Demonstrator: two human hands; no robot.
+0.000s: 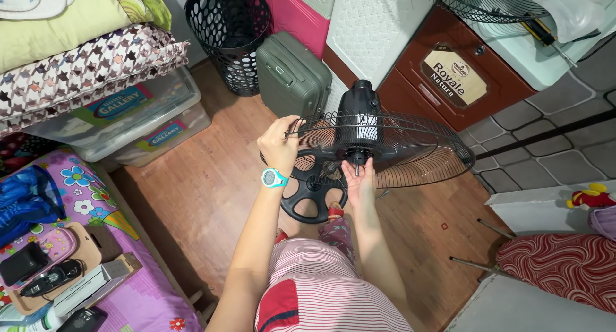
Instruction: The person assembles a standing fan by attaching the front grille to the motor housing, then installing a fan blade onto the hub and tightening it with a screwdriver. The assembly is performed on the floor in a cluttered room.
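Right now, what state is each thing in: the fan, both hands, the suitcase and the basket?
Fan rear grille: mounted on the motor, front open, no blade on the shaft.
Motor housing: upright on its stand.
Left hand: gripping the grille rim.
Right hand: fingers at the motor shaft.
Green suitcase: closed, lying tilted.
Black laundry basket: upright, looks empty.

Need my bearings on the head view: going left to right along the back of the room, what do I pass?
Storage bins → black basket → green suitcase → fan motor → brown cabinet
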